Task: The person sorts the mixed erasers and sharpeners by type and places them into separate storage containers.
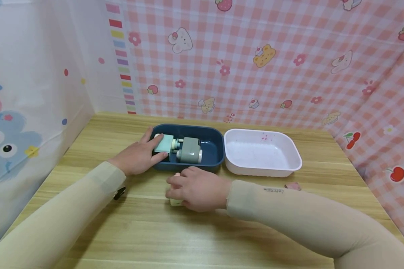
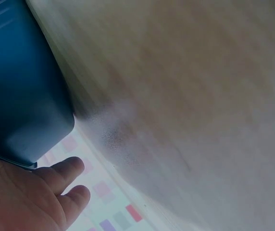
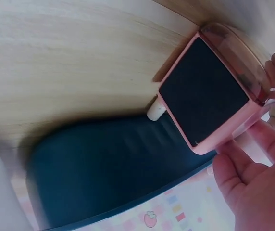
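Observation:
My right hand [image 1: 202, 188] holds a pink pencil sharpener [image 3: 231, 118] in front of the blue tray, thumb and fingers on opposite sides. In the right wrist view it has a black square panel [image 3: 202, 96], a see-through rounded part and a short pale peg. From the head view only a cream part [image 1: 176, 202] shows past the fingers. My left hand [image 1: 136, 155] lies over the left end of the blue tray [image 1: 213, 164], thumb and forefinger spread on a mint sharpener [image 1: 164, 143] inside. Beside that one lies a grey sharpener [image 1: 190, 150].
A white tray [image 1: 262, 170] stands against the blue tray's right side. Behind my right sleeve a small pink piece [image 1: 292, 185] lies on the wooden table [image 1: 128, 231]. A checked cloth [image 1: 235, 89] hangs along the table's back edge.

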